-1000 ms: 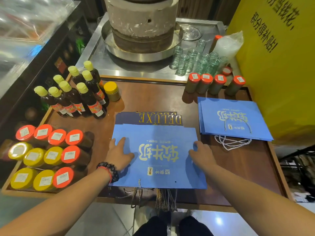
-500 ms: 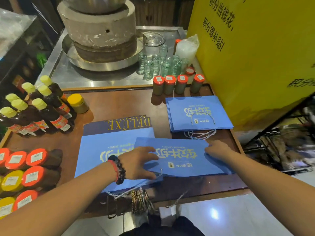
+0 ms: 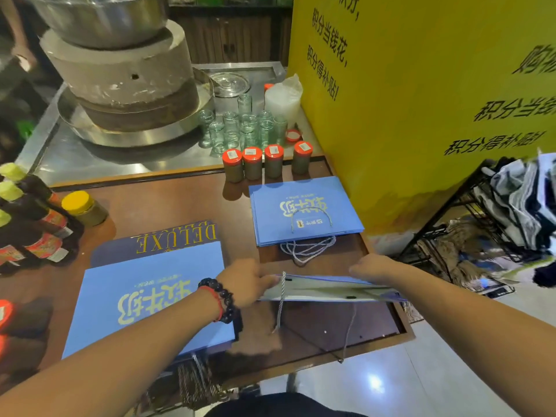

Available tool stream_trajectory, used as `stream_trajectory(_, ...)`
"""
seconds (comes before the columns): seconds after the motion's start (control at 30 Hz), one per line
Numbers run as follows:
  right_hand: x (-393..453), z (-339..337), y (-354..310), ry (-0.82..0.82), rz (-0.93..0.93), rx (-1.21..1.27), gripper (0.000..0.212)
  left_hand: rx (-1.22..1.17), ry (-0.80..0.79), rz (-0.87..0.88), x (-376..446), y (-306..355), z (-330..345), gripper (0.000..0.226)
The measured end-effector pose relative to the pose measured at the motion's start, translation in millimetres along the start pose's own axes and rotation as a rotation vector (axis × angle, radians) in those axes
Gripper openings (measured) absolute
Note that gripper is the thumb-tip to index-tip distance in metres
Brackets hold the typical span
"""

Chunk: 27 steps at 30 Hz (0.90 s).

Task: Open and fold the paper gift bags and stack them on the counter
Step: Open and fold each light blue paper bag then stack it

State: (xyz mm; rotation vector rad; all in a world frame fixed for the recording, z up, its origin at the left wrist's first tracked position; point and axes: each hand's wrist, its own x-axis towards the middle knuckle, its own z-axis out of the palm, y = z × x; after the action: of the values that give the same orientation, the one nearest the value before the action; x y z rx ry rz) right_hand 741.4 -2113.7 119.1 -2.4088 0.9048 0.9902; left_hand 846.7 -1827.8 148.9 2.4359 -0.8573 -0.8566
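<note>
I hold one blue paper gift bag [image 3: 328,291] lifted off the wooden counter [image 3: 168,206], its mouth edge facing me and slightly parted, cord handles dangling. My left hand [image 3: 245,281], with a bead bracelet on the wrist, grips its left end. My right hand [image 3: 371,267] grips the top edge near the right end. A pile of flat blue bags [image 3: 144,296] lies at my left on a dark bag printed DELUXE [image 3: 180,236]. A second stack of flat blue bags [image 3: 304,209] lies behind the held bag.
Red-lidded jars [image 3: 264,164] stand behind the far stack. Dark sauce bottles [image 3: 33,224] and a yellow-lidded jar [image 3: 84,207] crowd the left side. Glass cups [image 3: 240,127] and a stone mill [image 3: 120,76] sit on the steel surface beyond. A yellow board [image 3: 421,100] rises at right.
The bag lay flat on the counter, sliding right under both hands; now it is raised edge-on between them. My view has swung right.
</note>
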Motion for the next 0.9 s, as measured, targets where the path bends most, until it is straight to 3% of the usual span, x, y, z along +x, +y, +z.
stream_trajectory(0.07, -15.8, -8.6, -14.7, 0.118, -0.148, -0.064, 0.042, 0.062, 0.029, -0.035, 3.1, 10.1, 4.9, 0.06)
stream_trajectory(0.2, -68.6, -4.4, -67.0, 0.554, -0.429, -0.168, 0.055, -0.053, -0.021, -0.017, 13.4, 14.6, 14.8, 0.061)
stream_trajectory(0.27, -90.0, 10.0, -86.5, 0.612, -0.581, -0.311, 0.054, -0.078, -0.02, -0.041, 17.4, 14.3, 16.9, 0.061)
stream_trajectory(0.37, -93.7, 24.3, -89.9, 0.552, -0.691, -0.286, 0.025, -0.092, -0.039, -0.042, 16.0, 16.3, 17.6, 0.063)
stream_trajectory(0.43, -87.4, 27.6, -83.1, 0.482, -0.773, -0.23, 0.017, -0.059, -0.038, -0.047, 12.3, 14.0, 17.2, 0.061)
stream_trajectory(0.57, -69.3, 23.2, -59.9, 0.381, -0.745, -0.243, 0.026, 0.052, -0.033, -0.08, 4.6, 3.0, 13.4, 0.054)
stream_trajectory(0.73, -41.8, -9.6, -24.6, 0.322, -0.663, 0.061, 0.037, 0.184, 0.021, -0.143, 1.8, -1.3, 6.9, 0.049)
stream_trajectory(0.9, -29.4, -37.4, 1.7, 0.321, -0.515, 0.094, 0.03, 0.297, 0.091, -0.134, 5.1, -0.4, 2.3, 0.032)
